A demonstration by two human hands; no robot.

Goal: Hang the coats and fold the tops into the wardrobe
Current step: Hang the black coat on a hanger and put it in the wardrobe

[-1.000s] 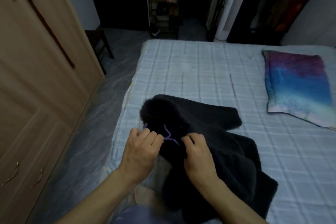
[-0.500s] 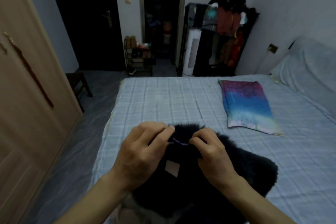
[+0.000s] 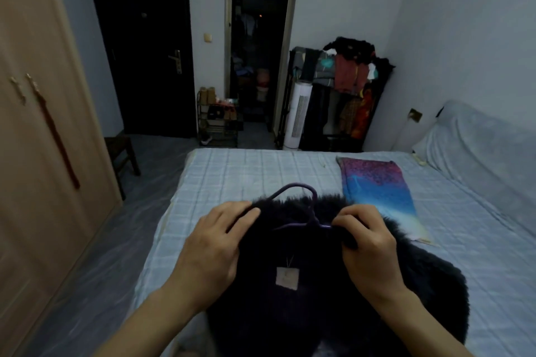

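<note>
The left hand (image 3: 213, 243) and right hand (image 3: 369, 243) each pinch the fluffy dark coat (image 3: 327, 316). Its purple hanger (image 3: 315, 206) is half hidden inside.

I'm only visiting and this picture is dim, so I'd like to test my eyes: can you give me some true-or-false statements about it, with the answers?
1. The left hand and the right hand hold the coat at its collar. True.
2. The hanger is red. False: it is purple.
3. The wardrobe doors are open. False: they are shut.
4. A colourful cloth lies on the bed, right of the coat. True.
5. The hanger's hook shows above the collar. True.
</note>
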